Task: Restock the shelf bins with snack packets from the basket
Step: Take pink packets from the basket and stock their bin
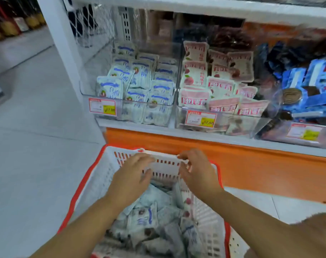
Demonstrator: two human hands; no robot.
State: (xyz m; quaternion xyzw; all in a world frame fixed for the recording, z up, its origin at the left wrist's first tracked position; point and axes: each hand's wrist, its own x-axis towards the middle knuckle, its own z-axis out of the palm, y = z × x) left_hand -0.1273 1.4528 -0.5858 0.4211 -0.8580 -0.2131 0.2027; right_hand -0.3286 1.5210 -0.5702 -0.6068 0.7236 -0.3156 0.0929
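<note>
Head cam only here, looking down. The basket, white plastic with a red rim, sits on the floor right up against the orange base of the shelf. It's got a loose heap of snack packets in it, mostly white with blue print, plus a couple with pinkish-red marks along the right wall. Both hands are up at the far end of the basket. The left hand has its fingers fairly straight, reaching to the far rim with no packet in it. The right hand has its fingers bent down at that same rim, and honestly I can't tell if it's pinching anything. Up on the shelf there are three clear bins side by side: the left bin has matching white and blue packets, the middle bin has pink ones, and the right bin has blue wrappers. Each has a red and yellow price tag on the front.
</note>
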